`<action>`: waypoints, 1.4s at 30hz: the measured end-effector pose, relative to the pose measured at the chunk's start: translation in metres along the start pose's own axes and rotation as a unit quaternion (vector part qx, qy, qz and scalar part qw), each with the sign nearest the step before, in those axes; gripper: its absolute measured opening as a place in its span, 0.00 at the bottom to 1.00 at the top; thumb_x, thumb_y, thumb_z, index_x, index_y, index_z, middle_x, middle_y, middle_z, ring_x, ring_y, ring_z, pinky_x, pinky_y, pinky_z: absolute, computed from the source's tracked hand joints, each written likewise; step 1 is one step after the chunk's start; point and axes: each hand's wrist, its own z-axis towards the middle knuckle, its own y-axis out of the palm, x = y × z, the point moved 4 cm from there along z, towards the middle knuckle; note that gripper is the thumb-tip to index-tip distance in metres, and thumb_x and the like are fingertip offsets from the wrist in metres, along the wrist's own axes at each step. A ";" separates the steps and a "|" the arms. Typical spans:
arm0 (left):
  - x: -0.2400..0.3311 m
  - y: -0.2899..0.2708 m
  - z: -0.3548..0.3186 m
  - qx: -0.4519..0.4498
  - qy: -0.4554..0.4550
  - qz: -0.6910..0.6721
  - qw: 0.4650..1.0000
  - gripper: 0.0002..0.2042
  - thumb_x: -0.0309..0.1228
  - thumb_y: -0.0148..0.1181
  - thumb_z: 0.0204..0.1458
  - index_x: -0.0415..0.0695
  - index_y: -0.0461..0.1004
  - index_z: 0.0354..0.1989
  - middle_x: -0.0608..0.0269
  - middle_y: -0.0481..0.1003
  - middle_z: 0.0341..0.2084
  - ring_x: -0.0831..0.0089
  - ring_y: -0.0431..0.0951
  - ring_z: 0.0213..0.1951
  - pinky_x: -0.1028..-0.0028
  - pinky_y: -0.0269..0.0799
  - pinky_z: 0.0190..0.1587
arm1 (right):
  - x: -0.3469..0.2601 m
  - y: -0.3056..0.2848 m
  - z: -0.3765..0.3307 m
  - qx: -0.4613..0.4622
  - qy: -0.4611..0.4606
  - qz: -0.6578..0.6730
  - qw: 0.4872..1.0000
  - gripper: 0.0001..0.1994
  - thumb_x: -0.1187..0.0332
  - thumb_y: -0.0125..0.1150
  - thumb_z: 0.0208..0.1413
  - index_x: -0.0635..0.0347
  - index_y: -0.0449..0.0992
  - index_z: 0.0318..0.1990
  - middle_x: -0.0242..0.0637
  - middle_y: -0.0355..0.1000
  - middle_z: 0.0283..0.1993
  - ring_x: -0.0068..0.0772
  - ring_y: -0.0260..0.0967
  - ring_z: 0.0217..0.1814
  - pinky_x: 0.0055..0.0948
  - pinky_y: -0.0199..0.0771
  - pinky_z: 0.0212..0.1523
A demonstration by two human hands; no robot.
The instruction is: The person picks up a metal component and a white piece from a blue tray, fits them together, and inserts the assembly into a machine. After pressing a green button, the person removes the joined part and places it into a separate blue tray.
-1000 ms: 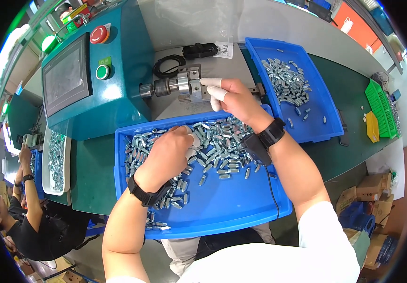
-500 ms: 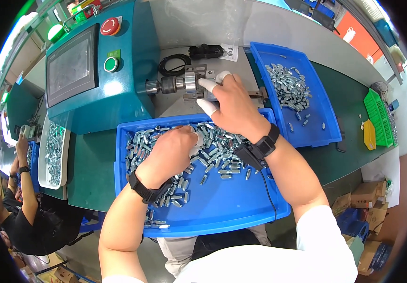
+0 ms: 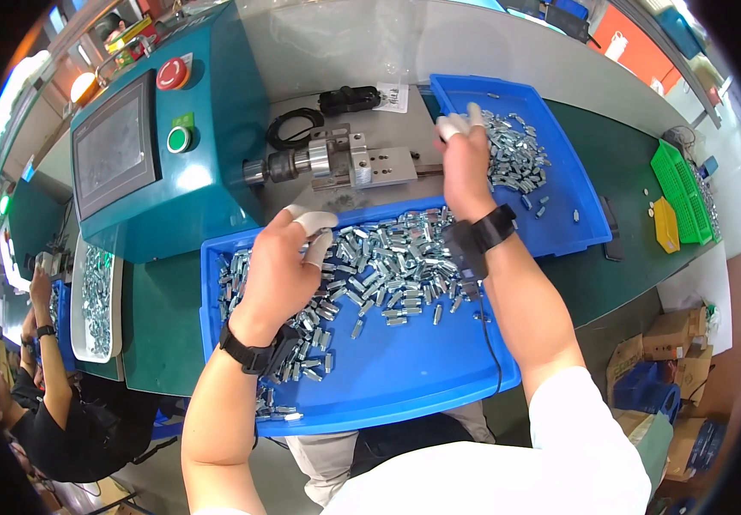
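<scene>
My left hand [image 3: 278, 270], with white finger cots, is over the near blue tray [image 3: 387, 378]. Its thumb and index finger curve together in a pinch; anything between the tips is hidden. Beneath it lie many small silver metal fittings [image 3: 405, 257]. My right hand [image 3: 468, 163], also in finger cots, reaches over the left edge of the far blue tray [image 3: 572, 184], its fingers apart beside a heap of similar fittings [image 3: 520, 154]. No part shows in it. Between the hands sits a metal clamping fixture [image 3: 387, 165] in line with a spindle chuck [image 3: 284, 165].
A teal machine [image 3: 216, 112] with a screen [image 3: 115, 142], red stop button [image 3: 173, 74] and green button [image 3: 179, 138] stands at the left. A white tray of fittings [image 3: 116, 322] is beside it. A co-worker [image 3: 57, 421] works far left. Green [image 3: 679, 193] and yellow [image 3: 665, 225] bins lie right.
My right hand has left the fixture and moved right to the far tray, its fingers spreading. The left hand has risen from among the fittings. The view has shifted slightly.
</scene>
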 end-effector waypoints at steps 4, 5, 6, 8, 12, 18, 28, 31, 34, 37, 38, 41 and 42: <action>0.002 -0.010 0.011 0.055 -0.075 -0.086 0.992 0.09 0.17 0.69 0.53 0.38 0.83 0.42 0.53 0.81 0.35 0.53 0.81 0.37 0.67 0.77 0.42 | -0.005 0.016 -0.013 -0.110 -0.074 -0.089 0.987 0.29 0.67 0.60 0.68 0.63 0.64 0.75 0.44 0.74 0.66 0.29 0.73 0.59 0.30 0.74 0.58; 0.000 -0.012 0.018 0.056 -0.092 -0.086 0.990 0.08 0.18 0.70 0.52 0.38 0.83 0.41 0.53 0.82 0.34 0.53 0.81 0.36 0.64 0.78 0.42 | -0.006 0.021 -0.019 -0.150 -0.073 -0.107 0.980 0.27 0.68 0.60 0.69 0.63 0.66 0.73 0.44 0.75 0.65 0.29 0.74 0.58 0.29 0.75 0.57; -0.002 -0.014 0.028 0.057 -0.109 -0.087 0.989 0.08 0.19 0.71 0.51 0.38 0.83 0.40 0.52 0.82 0.34 0.52 0.81 0.35 0.62 0.78 0.42 | -0.006 0.025 -0.023 -0.190 -0.072 -0.125 0.971 0.26 0.68 0.60 0.69 0.63 0.68 0.72 0.43 0.76 0.64 0.28 0.76 0.56 0.28 0.75 0.56; -0.005 -0.014 0.051 0.056 -0.123 -0.085 0.987 0.08 0.20 0.72 0.50 0.38 0.84 0.39 0.51 0.83 0.33 0.52 0.81 0.34 0.60 0.79 0.42 | -0.003 0.025 -0.023 -0.199 -0.073 -0.111 0.971 0.25 0.68 0.61 0.69 0.63 0.70 0.71 0.42 0.77 0.62 0.27 0.76 0.53 0.27 0.75 0.54; 0.003 -0.010 0.099 0.096 0.096 0.066 0.989 0.03 0.20 0.70 0.49 0.37 0.82 0.31 0.51 0.81 0.30 0.51 0.80 0.36 0.58 0.78 0.40 | 0.000 0.031 -0.028 -0.227 -0.072 -0.080 0.968 0.22 0.70 0.61 0.69 0.63 0.73 0.68 0.39 0.80 0.58 0.24 0.77 0.47 0.25 0.76 0.50; -0.018 0.011 0.118 0.037 0.173 0.163 0.971 0.03 0.16 0.68 0.43 0.36 0.81 0.25 0.50 0.78 0.27 0.47 0.78 0.39 0.54 0.76 0.42 | 0.002 0.035 -0.031 -0.252 -0.032 -0.080 0.964 0.18 0.71 0.62 0.69 0.63 0.78 0.64 0.34 0.82 0.50 0.20 0.77 0.44 0.23 0.76 0.45; -0.013 0.018 0.117 0.087 0.134 0.072 0.985 0.11 0.11 0.59 0.35 0.36 0.83 0.27 0.51 0.80 0.29 0.49 0.78 0.42 0.55 0.75 0.48 | 0.003 0.035 -0.031 -0.253 -0.039 -0.095 0.962 0.15 0.71 0.63 0.68 0.63 0.82 0.59 0.31 0.82 0.44 0.18 0.75 0.41 0.22 0.75 0.43; -0.020 0.018 0.117 0.061 0.136 0.118 0.982 0.12 0.12 0.59 0.36 0.37 0.85 0.28 0.52 0.81 0.31 0.50 0.78 0.43 0.56 0.74 0.49 | 0.000 0.036 -0.033 -0.256 -0.035 -0.089 0.962 0.15 0.72 0.63 0.68 0.63 0.82 0.59 0.31 0.83 0.44 0.18 0.75 0.40 0.22 0.75 0.44; -0.015 0.014 0.115 0.020 0.182 0.216 0.959 0.14 0.12 0.60 0.36 0.38 0.85 0.32 0.54 0.83 0.33 0.50 0.79 0.45 0.56 0.74 0.51 | 0.002 0.037 -0.034 -0.261 -0.019 -0.108 0.959 0.15 0.72 0.60 0.68 0.64 0.82 0.58 0.33 0.83 0.44 0.18 0.75 0.41 0.23 0.75 0.44; -0.003 0.007 0.105 0.040 0.192 0.191 0.962 0.13 0.15 0.65 0.43 0.41 0.86 0.37 0.53 0.83 0.36 0.49 0.80 0.47 0.56 0.75 0.52 | 0.003 0.036 -0.035 -0.291 -0.023 -0.141 0.946 0.15 0.73 0.59 0.68 0.67 0.81 0.58 0.33 0.82 0.43 0.19 0.75 0.40 0.23 0.75 0.42; 0.002 0.005 0.101 0.048 0.198 0.177 0.963 0.12 0.17 0.67 0.47 0.42 0.86 0.40 0.53 0.84 0.37 0.49 0.80 0.48 0.56 0.76 0.52 | 0.004 0.036 -0.035 -0.303 -0.024 -0.158 0.939 0.15 0.73 0.58 0.68 0.68 0.81 0.58 0.32 0.82 0.42 0.19 0.74 0.39 0.24 0.75 0.42; 0.021 -0.006 0.069 0.066 0.135 0.113 0.982 0.11 0.17 0.66 0.48 0.41 0.85 0.40 0.54 0.83 0.40 0.50 0.79 0.48 0.57 0.75 0.52 | 0.005 0.037 -0.033 -0.355 -0.032 -0.113 0.927 0.16 0.72 0.57 0.69 0.69 0.81 0.59 0.30 0.79 0.38 0.18 0.71 0.35 0.23 0.71 0.37; 0.025 -0.009 0.055 0.073 0.102 0.081 0.989 0.11 0.17 0.65 0.49 0.40 0.85 0.41 0.55 0.83 0.41 0.51 0.79 0.48 0.58 0.74 0.52 | 0.006 0.036 -0.034 -0.380 -0.035 -0.090 0.920 0.16 0.71 0.57 0.69 0.69 0.81 0.59 0.29 0.78 0.36 0.17 0.69 0.32 0.22 0.69 0.35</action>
